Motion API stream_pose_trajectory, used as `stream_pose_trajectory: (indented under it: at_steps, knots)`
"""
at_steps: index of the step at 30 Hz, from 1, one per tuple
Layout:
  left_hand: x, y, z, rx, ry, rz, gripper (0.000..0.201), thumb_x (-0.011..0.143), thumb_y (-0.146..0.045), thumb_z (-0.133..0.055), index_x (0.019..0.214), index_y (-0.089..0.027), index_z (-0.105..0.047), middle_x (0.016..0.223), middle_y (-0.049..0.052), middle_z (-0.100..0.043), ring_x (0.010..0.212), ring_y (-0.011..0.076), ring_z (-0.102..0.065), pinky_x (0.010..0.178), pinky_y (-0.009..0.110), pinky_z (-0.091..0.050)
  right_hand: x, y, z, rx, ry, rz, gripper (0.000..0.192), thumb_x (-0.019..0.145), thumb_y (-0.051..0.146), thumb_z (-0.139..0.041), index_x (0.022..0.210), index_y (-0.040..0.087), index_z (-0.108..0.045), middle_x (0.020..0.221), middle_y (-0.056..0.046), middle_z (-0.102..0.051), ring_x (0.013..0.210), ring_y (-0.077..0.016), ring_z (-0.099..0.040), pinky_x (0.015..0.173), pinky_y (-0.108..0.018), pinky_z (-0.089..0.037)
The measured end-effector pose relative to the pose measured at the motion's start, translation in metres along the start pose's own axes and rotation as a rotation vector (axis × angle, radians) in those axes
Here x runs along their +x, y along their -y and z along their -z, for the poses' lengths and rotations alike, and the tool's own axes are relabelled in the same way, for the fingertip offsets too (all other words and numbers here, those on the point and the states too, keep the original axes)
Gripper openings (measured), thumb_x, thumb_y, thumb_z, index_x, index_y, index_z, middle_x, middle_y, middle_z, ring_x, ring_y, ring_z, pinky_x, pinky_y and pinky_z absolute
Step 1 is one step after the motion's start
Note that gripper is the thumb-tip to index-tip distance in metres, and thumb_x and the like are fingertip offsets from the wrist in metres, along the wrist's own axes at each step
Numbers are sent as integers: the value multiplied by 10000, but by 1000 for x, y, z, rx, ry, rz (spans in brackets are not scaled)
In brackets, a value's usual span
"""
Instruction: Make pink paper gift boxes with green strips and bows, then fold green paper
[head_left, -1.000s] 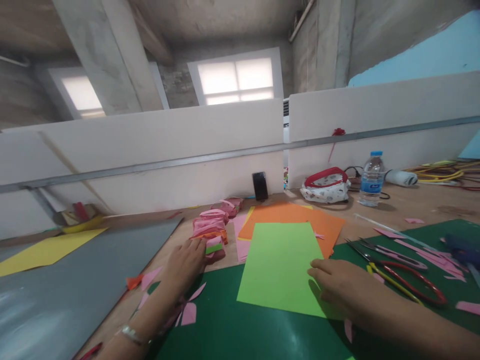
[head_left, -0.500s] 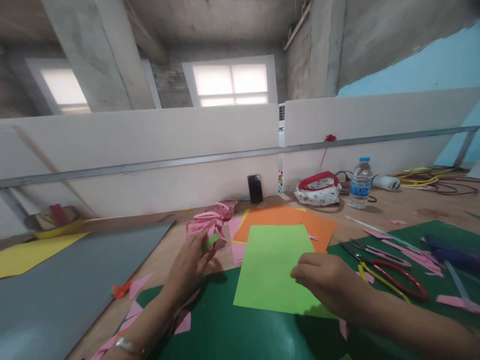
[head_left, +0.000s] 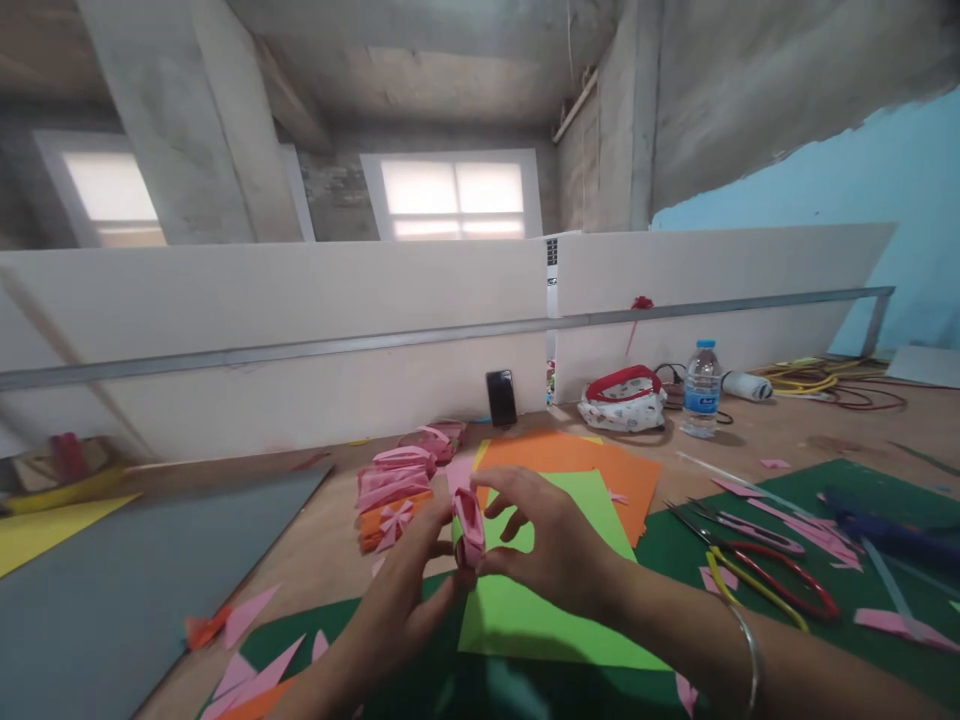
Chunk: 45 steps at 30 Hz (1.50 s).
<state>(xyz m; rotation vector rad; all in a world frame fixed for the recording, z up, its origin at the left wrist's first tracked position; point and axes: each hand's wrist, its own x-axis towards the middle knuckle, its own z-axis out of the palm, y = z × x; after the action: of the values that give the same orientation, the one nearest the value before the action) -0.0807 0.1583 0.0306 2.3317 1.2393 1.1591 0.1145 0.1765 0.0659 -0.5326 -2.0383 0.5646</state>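
A small folded pink paper piece [head_left: 469, 528] with green on its left side is held up in front of me. My left hand [head_left: 420, 580] grips it from the left and below, fingers closed around its side. From the right, my right hand [head_left: 551, 545] curves round it, with the index finger at its top and the thumb at its lower edge. Under my right hand lies a light green sheet [head_left: 555, 620] on a green cutting mat [head_left: 405, 690]. Left of the held piece, an orange folded piece with a pink bow [head_left: 394, 522] stands before folded pink pieces [head_left: 394, 478].
Orange paper [head_left: 637, 480] lies behind the green sheet. Scissors with red and yellow handles [head_left: 780, 575], a pink cutter [head_left: 761, 532] and paper scraps are at right. Farther back are a phone [head_left: 501, 397], a pouch [head_left: 622, 405] and a bottle [head_left: 701, 392]. A grey board [head_left: 150, 590] lies left.
My left hand has drawn the pink and green piece away from the row toward me and rightward. My right hand has moved left off the green sheet to meet it.
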Motion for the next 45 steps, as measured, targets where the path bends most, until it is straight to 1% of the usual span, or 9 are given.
stream_pose_trajectory:
  at_steps: [5, 11, 19, 24, 26, 30, 35, 39, 45]
  knots:
    - [3, -4, -5, 13, 7, -18, 474, 749, -400, -647, 1181, -283, -493, 1176, 60, -614, 981, 239, -602, 829, 370, -511, -2, 2, -1, -16, -3, -34, 513, 700, 176, -702, 1180, 195, -524, 1017, -60, -607, 829, -161, -577, 661, -286, -526]
    - [6, -5, -8, 53, -19, -15, 442, 740, -503, -603, 1084, -230, -550, 1054, 92, -659, 970, 286, -602, 786, 383, -506, -5, 3, 0, -187, 104, -52, 713, 612, 313, -794, 1248, 194, -497, 1047, -73, -532, 872, -180, -521, 778, -336, -485]
    - [3, -5, -13, 119, 8, 1, 238, 766, -391, -582, 937, -226, -565, 944, 73, -662, 852, 242, -612, 765, 359, -502, -5, 1, -1, -275, 91, -47, 316, 687, 266, -706, 980, 198, -610, 882, -27, -530, 790, -167, -505, 726, -303, -461]
    - [4, -3, -14, 161, 26, -3, 287, 775, -395, -556, 994, -210, -562, 957, 97, -661, 845, 257, -613, 739, 376, -497, -4, -5, -2, -351, 105, 49, 450, 626, 361, -772, 989, 167, -591, 1015, -77, -550, 903, -211, -492, 781, -338, -443]
    - [4, -2, -14, 176, 37, 4, 310, 769, -390, -570, 1017, -204, -566, 968, 107, -662, 860, 264, -614, 734, 380, -496, -3, -7, -2, -351, 138, 63, 396, 656, 362, -757, 955, 168, -586, 967, -64, -585, 873, -205, -507, 775, -340, -437]
    - [3, -1, -13, 202, 44, 20, 386, 771, -330, -574, 1128, -187, -544, 1048, 125, -658, 935, 274, -612, 774, 394, -493, -1, -8, 2, -308, 122, 47, 190, 751, 260, -685, 872, 171, -568, 821, -23, -596, 765, -168, -512, 713, -306, -433]
    - [5, 2, -10, 230, 48, 46, 457, 731, -222, -592, 1181, -163, -538, 1122, 132, -650, 1026, 278, -594, 847, 408, -481, 3, -15, 10, -171, 81, -85, 281, 718, 210, -725, 956, 157, -585, 854, -35, -596, 770, -154, -545, 657, -266, -461]
    - [6, 0, -9, 255, 56, 66, 388, 752, -202, -573, 1138, -174, -584, 1100, 118, -669, 996, 269, -614, 818, 405, -503, 2, -25, 6, -174, 100, -78, 417, 613, 159, -796, 982, 135, -601, 812, -25, -588, 688, -138, -527, 637, -267, -447]
    - [3, 4, -4, 326, 39, -2, 518, 718, -190, -635, 1227, -210, -539, 1102, 85, -664, 1003, 253, -601, 830, 389, -494, 1, -31, 3, -162, 55, -71, 275, 681, 125, -731, 933, 140, -624, 742, -8, -573, 651, -127, -483, 618, -257, -410]
